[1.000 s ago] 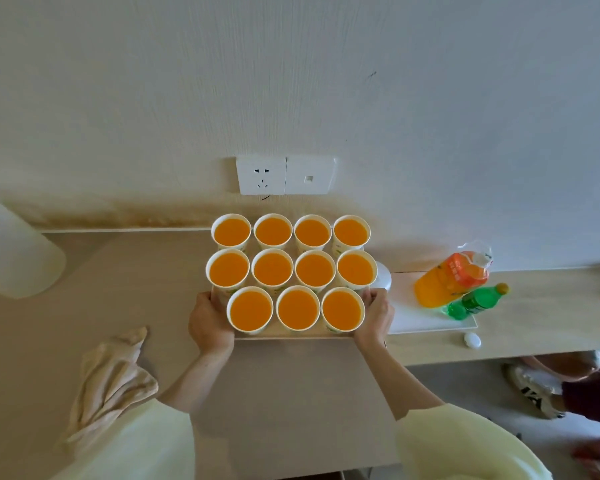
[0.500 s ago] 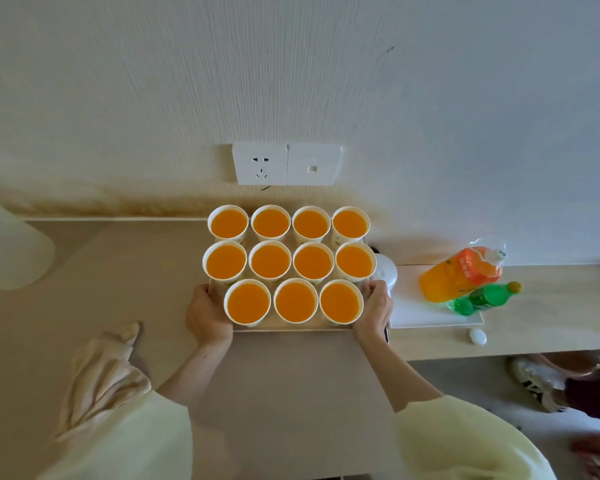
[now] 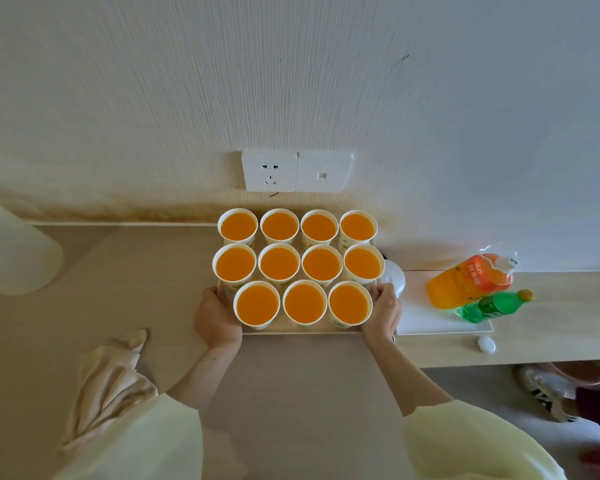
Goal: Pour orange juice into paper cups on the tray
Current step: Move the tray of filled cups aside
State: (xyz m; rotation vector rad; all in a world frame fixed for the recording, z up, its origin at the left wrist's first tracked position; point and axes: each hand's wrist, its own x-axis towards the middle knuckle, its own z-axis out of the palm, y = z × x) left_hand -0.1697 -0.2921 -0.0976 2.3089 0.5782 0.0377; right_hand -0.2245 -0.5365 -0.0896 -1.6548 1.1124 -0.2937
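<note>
Several white paper cups [image 3: 278, 263] filled with orange juice stand in three rows on a pale wooden tray [image 3: 291, 329] close to the wall. My left hand [image 3: 215, 318] grips the tray's left edge. My right hand [image 3: 382, 315] grips its right edge. The orange juice bottle [image 3: 468, 280] lies on its side to the right, partly full.
A green bottle [image 3: 492, 305] lies beside the juice bottle on a white board [image 3: 426, 322]. A white round object [image 3: 394, 277] sits by the tray's right side, a small white cap [image 3: 486, 344] near the counter edge. A crumpled cloth [image 3: 113, 375] lies left; wall sockets [image 3: 270, 170] above.
Both hands have pushed the tray of cups a little farther toward the wall; grips unchanged.
</note>
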